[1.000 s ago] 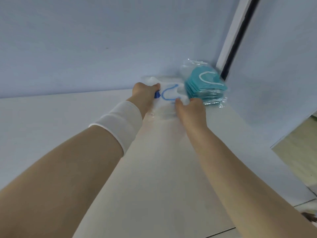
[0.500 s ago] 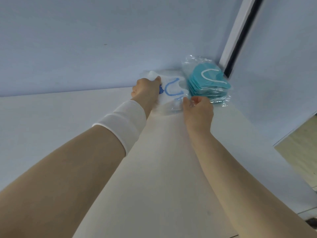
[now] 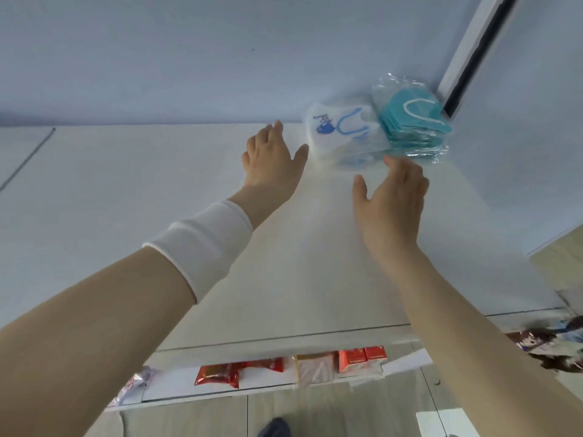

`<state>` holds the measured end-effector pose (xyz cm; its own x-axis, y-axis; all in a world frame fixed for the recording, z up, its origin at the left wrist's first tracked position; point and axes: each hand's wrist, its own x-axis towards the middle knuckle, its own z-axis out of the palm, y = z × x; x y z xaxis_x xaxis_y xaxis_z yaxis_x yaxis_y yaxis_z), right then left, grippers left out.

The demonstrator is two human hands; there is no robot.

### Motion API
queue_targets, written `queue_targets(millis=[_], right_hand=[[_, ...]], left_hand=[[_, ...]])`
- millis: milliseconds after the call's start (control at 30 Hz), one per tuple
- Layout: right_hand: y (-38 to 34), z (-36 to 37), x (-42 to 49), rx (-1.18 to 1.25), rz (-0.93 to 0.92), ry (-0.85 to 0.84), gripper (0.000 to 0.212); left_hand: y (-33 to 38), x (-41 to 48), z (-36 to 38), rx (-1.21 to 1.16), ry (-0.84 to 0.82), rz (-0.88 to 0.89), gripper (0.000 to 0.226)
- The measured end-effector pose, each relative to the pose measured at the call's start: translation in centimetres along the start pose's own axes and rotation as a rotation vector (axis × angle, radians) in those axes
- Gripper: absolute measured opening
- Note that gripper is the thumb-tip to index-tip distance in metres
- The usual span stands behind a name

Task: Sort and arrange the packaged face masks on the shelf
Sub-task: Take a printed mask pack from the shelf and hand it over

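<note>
Head view is showing the left hand (image 3: 271, 159) and right hand (image 3: 391, 197) hovering over the white shelf board (image 3: 157, 184), fingers spread and relaxed, gripping nothing. Lying just beyond the fingertips are two piles: one clear-bagged white face-mask pack (image 3: 344, 134) with blue print, sitting between left thumb and right fingertips (contact unclear), and one clear-bagged teal face-mask stack (image 3: 413, 124), sitting just past the right fingers and apparently touching the white one. Likely being grouped by colour and tucked into the far corner to stay tidy; masks per bag uncountable.
</note>
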<state>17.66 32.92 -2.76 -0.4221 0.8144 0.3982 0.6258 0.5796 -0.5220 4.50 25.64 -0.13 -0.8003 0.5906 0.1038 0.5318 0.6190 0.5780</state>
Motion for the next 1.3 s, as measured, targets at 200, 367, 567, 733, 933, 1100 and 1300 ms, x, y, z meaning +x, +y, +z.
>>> queue_targets(millis=[200, 367, 567, 733, 933, 1100, 1300], right_hand=[[-2.5, -1.8, -5.2, -0.159, -0.317, -0.247, 0.057], [-5.2, -2.5, -9.5, -0.156, -0.450, -0.374, 0.060], [-10.6, -2.6, -15.3, -0.123, -0.621, -0.457, 0.059], [-16.9, -1.7, -21.7, -0.092, -0.767, -0.495, 0.059], [-25.9, 0.8, -32.5, -0.032, -0.934, -0.580, 0.059], [-33.4, 3.2, -41.9, 0.003, -1.047, -0.642, 0.060], [-40.2, 6.6, -50.5, 0.010, -1.192, -0.702, 0.059]], left_hand=[[-3.9, -8.4, -3.6, 0.307, 0.075, 0.078, 0.064], [-7.6, -15.2, -7.1, 0.405, 0.089, 0.005, 0.063], [-12.5, -22.2, -12.1, 0.422, 0.137, -0.194, 0.062], [-18.2, -28.6, -16.7, 0.418, 0.213, -0.318, 0.061], [-27.1, -37.2, -22.5, 0.379, 0.294, -0.467, 0.062], [-36.0, -45.0, -27.7, 0.351, 0.360, -0.608, 0.061], [-43.7, -50.7, -31.4, 0.381, 0.356, -0.711, 0.062]])
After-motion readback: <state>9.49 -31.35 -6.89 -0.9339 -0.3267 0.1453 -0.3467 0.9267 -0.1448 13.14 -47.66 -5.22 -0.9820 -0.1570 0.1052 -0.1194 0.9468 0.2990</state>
